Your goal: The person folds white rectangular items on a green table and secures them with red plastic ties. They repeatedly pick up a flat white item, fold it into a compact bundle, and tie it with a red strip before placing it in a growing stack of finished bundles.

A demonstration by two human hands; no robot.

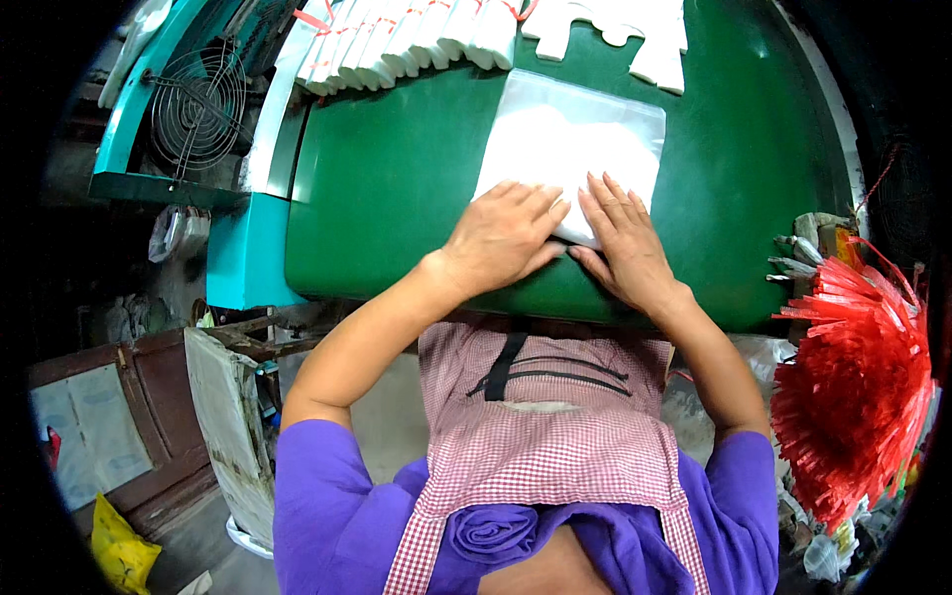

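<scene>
A flat clear plastic bag [570,134] with white stuff inside lies on the green tabletop [397,178]. What the white contents are, I cannot make out. My left hand [506,233] rests on the bag's near left part, its fingers stretched out and pointing away from me. On the near right part lies my right hand [630,243], palm down with the fingers extended. The two thumbs come close together at the bag's near edge. Both hands press from above, and part of the near edge is hidden under them.
Several white bundles tied with red strips [407,40] line the far left. White cut-out pieces [654,55] lie at the far right. A large bunch of red plastic strips [843,387] hangs at the right edge. A wire-guarded fan [198,109] stands in the turquoise frame [238,253].
</scene>
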